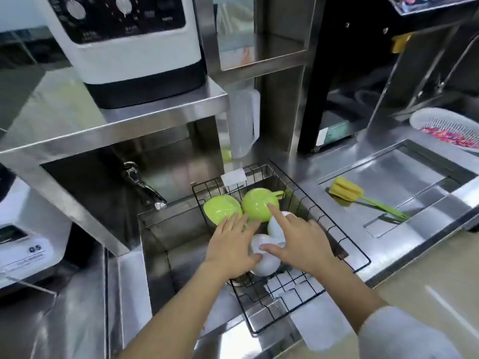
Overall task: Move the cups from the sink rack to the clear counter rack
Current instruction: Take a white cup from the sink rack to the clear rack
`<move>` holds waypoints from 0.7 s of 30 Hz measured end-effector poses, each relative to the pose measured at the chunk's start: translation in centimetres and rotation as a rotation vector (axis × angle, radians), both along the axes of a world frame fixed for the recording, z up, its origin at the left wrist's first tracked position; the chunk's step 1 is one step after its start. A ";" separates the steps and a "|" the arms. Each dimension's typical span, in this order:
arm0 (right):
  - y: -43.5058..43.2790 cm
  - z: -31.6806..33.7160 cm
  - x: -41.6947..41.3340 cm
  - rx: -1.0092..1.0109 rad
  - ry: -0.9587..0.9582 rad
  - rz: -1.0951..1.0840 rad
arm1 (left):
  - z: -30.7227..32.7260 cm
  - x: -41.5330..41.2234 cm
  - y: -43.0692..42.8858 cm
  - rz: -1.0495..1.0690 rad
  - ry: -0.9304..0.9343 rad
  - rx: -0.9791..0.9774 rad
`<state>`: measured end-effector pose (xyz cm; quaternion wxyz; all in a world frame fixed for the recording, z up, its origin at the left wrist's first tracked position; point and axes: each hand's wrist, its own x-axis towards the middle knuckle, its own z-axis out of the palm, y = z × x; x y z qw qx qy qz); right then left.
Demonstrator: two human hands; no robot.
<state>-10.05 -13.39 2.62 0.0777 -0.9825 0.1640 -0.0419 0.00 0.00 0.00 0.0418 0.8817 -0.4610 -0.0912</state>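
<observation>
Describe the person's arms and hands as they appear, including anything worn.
Both hands, left hand and right hand, are bare, with no gloves, rings or watch visible. The left forearm is uncovered. The right arm wears a white sleeve pushed up to about the elbow.

green cups [260, 205], white cups [264, 263], upturned, wire rack [344, 251]

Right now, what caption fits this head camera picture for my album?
Two bare hands, left hand and right hand, reach over green cups and white cups in a black wire rack.
</observation>
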 end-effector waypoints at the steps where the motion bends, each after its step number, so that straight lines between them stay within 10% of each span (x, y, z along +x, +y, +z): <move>1: -0.4 -0.9 0.2 0.067 0.102 0.006 | -0.3 0.0 -0.3 -0.001 0.011 0.032; 10: -2.0 -4.3 0.8 0.356 0.514 0.030 | -3.2 0.3 -2.2 -0.013 0.065 0.234; 21: -0.9 -5.7 1.9 0.315 0.500 -0.042 | -2.9 -0.2 -2.8 0.010 0.125 0.176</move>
